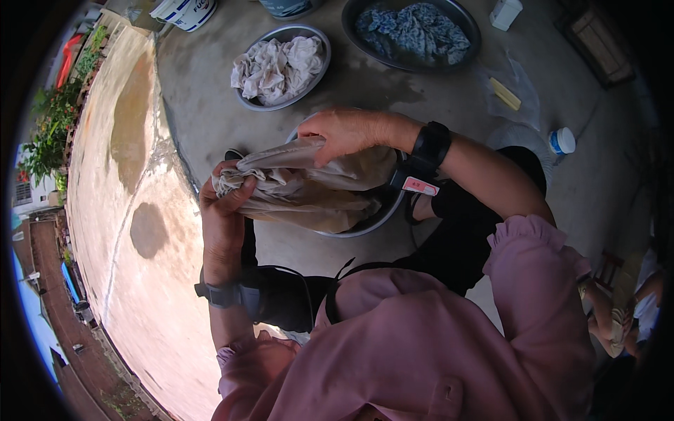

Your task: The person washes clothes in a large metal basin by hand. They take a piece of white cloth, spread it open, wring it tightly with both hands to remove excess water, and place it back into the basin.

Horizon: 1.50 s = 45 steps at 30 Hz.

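Note:
A wet, pale beige cloth garment (326, 197) is stretched between my hands, over a metal basin (387, 221) on the floor between my feet. Its bunched end is gripped in my left hand (229, 192), the thumb pressed on the folds. Higher up and to the right, my right hand (342, 131) holds a fold of the same garment between thumb and fingers. The cloth's lower part hangs into the basin and hides most of its inside.
Beyond are a basin (326, 58) of whitish cloths, a wider basin (476, 37) with blue patterned cloth in water, and buckets (184, 13). At right lie a yellow bar (505, 93) on a plastic bag, a white tub (563, 141) and a white bottle (505, 13). Other people sit far right.

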Each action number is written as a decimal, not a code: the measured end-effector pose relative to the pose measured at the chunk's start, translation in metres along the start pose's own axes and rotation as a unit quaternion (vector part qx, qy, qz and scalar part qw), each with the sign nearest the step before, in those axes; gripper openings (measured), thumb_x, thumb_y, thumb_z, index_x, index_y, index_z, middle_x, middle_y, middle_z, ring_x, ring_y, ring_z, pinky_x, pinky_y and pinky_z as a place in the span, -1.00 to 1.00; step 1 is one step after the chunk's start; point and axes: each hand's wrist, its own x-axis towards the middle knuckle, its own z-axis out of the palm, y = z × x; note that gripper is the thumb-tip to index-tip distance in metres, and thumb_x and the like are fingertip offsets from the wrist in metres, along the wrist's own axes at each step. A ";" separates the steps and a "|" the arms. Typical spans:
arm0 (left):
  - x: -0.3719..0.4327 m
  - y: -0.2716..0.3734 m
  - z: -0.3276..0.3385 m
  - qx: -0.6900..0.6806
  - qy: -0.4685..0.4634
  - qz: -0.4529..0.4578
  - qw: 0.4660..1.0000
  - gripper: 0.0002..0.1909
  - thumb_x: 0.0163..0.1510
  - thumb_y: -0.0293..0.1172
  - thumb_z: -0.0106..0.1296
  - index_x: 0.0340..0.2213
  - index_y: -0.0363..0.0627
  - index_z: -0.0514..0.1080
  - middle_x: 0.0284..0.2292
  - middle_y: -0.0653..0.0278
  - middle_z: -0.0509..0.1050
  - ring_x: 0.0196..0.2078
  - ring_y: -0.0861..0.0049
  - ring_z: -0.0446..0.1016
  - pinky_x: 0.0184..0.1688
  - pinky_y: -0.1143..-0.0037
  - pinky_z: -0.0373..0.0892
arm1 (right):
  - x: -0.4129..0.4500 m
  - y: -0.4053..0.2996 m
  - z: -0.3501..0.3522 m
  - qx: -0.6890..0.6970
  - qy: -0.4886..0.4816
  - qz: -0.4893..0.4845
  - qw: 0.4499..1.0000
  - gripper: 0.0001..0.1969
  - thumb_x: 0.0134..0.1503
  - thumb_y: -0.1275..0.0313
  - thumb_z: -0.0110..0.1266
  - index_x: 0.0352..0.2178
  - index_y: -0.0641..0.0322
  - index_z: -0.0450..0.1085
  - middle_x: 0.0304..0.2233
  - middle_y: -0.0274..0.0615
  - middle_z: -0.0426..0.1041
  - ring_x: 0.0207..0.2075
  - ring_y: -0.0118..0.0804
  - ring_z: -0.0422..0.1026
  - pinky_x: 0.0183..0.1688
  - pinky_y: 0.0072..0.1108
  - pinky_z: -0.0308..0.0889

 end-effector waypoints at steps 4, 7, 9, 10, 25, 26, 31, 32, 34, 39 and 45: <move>-0.001 0.002 -0.022 -0.030 0.045 -0.004 0.999 -0.74 -0.17 -0.66 0.02 -0.34 -0.27 0.35 -0.39 0.24 0.43 -0.32 0.51 0.39 -0.14 0.54 0.26 | -0.002 0.033 -0.020 0.011 -0.056 0.124 0.991 -0.72 -0.16 0.26 0.08 -0.47 0.28 0.38 -0.60 -0.17 0.34 -0.44 -0.36 0.33 -0.33 -0.58 0.23; 0.001 -0.004 -0.038 -0.051 0.079 -0.010 0.996 -0.72 -0.17 -0.65 0.01 -0.31 -0.29 0.33 -0.35 0.20 0.42 -0.29 0.48 0.38 -0.10 0.50 0.26 | -0.001 0.042 -0.023 0.201 0.033 0.125 0.971 -0.71 -0.15 0.25 0.11 -0.46 0.28 0.42 -0.58 -0.32 0.37 -0.50 -0.52 0.29 -0.43 -0.62 0.21; 0.004 -0.007 -0.043 -0.069 0.083 -0.024 0.994 -0.71 -0.16 -0.65 0.01 -0.30 -0.30 0.33 -0.34 0.19 0.42 -0.28 0.46 0.39 -0.10 0.50 0.27 | 0.001 0.046 -0.029 0.206 0.034 0.132 0.969 -0.72 -0.10 0.23 0.10 -0.49 0.26 0.41 -0.60 -0.42 0.33 -0.51 -0.57 0.25 -0.43 -0.67 0.18; 0.005 -0.011 -0.050 -0.069 0.083 -0.023 0.994 -0.71 -0.16 -0.65 0.01 -0.30 -0.30 0.33 -0.34 0.19 0.42 -0.28 0.46 0.39 -0.10 0.50 0.27 | 0.004 0.047 -0.029 0.242 0.058 0.110 0.962 -0.73 -0.08 0.23 0.09 -0.49 0.25 0.41 -0.60 -0.43 0.32 -0.51 -0.58 0.24 -0.43 -0.68 0.17; 0.014 -0.020 -0.061 -0.103 0.090 -0.055 0.989 -0.71 -0.08 -0.54 -0.01 -0.26 -0.37 0.32 -0.29 0.15 0.42 -0.23 0.43 0.39 -0.06 0.49 0.26 | 0.006 0.045 -0.041 0.311 0.071 0.079 0.944 -0.71 0.00 0.17 0.03 -0.45 0.21 0.37 -0.52 -0.46 0.34 -0.47 -0.66 0.27 -0.36 -0.74 0.21; 0.014 -0.020 -0.060 -0.103 0.091 -0.056 0.989 -0.71 -0.08 -0.53 -0.02 -0.25 -0.38 0.31 -0.28 0.15 0.42 -0.22 0.42 0.39 -0.06 0.49 0.26 | 0.006 0.044 -0.042 0.315 0.067 0.077 0.944 -0.70 -0.01 0.17 0.04 -0.44 0.22 0.37 -0.53 -0.46 0.35 -0.47 -0.66 0.27 -0.36 -0.74 0.21; 0.013 -0.021 -0.066 -0.101 0.097 -0.070 0.988 -0.69 -0.06 -0.51 -0.03 -0.23 -0.40 0.31 -0.27 0.14 0.41 -0.20 0.41 0.38 -0.07 0.48 0.26 | -0.001 0.036 -0.049 0.296 0.021 0.065 0.953 -0.68 -0.05 0.17 0.08 -0.43 0.25 0.38 -0.52 -0.42 0.37 -0.46 -0.62 0.30 -0.37 -0.73 0.23; 0.014 -0.022 -0.067 -0.102 0.098 -0.073 0.987 -0.68 -0.06 -0.49 -0.03 -0.23 -0.41 0.30 -0.26 0.14 0.41 -0.20 0.41 0.38 -0.06 0.48 0.26 | -0.003 0.033 -0.050 0.240 -0.017 0.081 0.967 -0.67 -0.08 0.18 0.10 -0.43 0.27 0.38 -0.51 -0.40 0.38 -0.46 -0.61 0.31 -0.37 -0.72 0.23; 0.014 -0.023 -0.072 -0.101 0.102 -0.077 0.987 -0.67 -0.05 -0.48 -0.03 -0.22 -0.41 0.30 -0.26 0.14 0.41 -0.19 0.41 0.38 -0.06 0.48 0.26 | -0.003 0.029 -0.054 0.185 -0.056 0.094 0.977 -0.67 -0.10 0.19 0.11 -0.44 0.28 0.38 -0.50 -0.38 0.39 -0.45 -0.59 0.32 -0.37 -0.70 0.23; 0.019 -0.034 -0.084 -0.155 0.096 -0.091 0.979 -0.66 -0.04 -0.45 -0.03 -0.21 -0.41 0.29 -0.24 0.11 0.40 -0.18 0.39 0.38 -0.03 0.46 0.24 | -0.005 0.056 -0.055 0.163 0.040 0.097 0.981 -0.73 -0.08 0.25 0.07 -0.46 0.27 0.40 -0.50 -0.37 0.41 -0.45 -0.56 0.33 -0.41 -0.66 0.24; 0.020 -0.040 -0.093 -0.192 0.113 -0.131 0.966 -0.66 -0.01 -0.44 -0.05 -0.20 -0.40 0.29 -0.23 0.09 0.40 -0.15 0.36 0.37 -0.01 0.44 0.23 | -0.001 0.051 -0.052 0.321 0.071 0.139 0.934 -0.70 0.04 0.21 -0.03 -0.31 0.22 0.35 -0.48 -0.39 0.40 -0.42 -0.65 0.34 -0.46 -0.71 0.30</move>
